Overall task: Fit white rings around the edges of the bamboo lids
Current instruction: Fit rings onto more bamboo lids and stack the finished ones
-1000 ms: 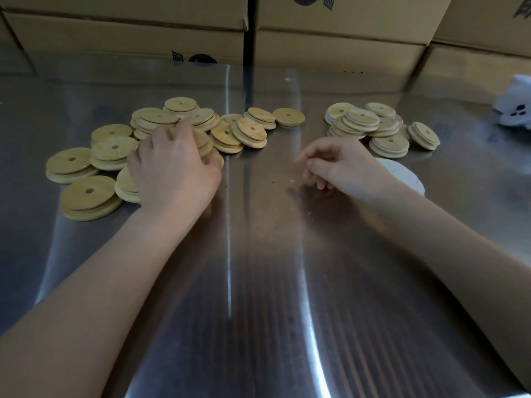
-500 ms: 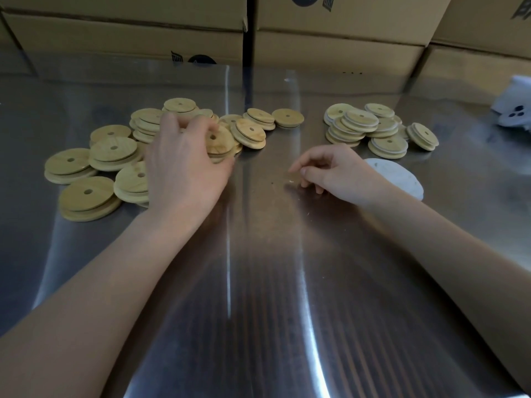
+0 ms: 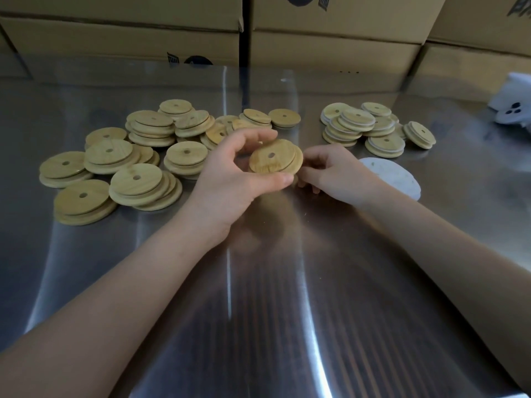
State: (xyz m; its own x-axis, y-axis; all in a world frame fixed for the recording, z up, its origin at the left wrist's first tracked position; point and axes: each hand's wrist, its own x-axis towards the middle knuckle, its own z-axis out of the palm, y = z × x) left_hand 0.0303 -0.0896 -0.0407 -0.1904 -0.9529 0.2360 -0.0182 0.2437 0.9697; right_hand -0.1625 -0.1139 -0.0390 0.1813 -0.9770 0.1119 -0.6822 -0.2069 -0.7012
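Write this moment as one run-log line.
left hand grips bamboo lid | right hand beside lid, grip unclear | ringed lids piled far right

The counter point(image 3: 258, 311) is brushed metal, glossy, with bright streaks and blurred reflections. The lids point(image 3: 135, 179) at the left of the frame are pale bamboo, smooth and matt with faint grain, as is the lid point(image 3: 273, 160) gripped by the left hand point(image 3: 230, 179). The ringed lids point(image 3: 356, 122) at upper right have matt white edging. The boxes point(image 3: 115, 38) along the top are matt cardboard.
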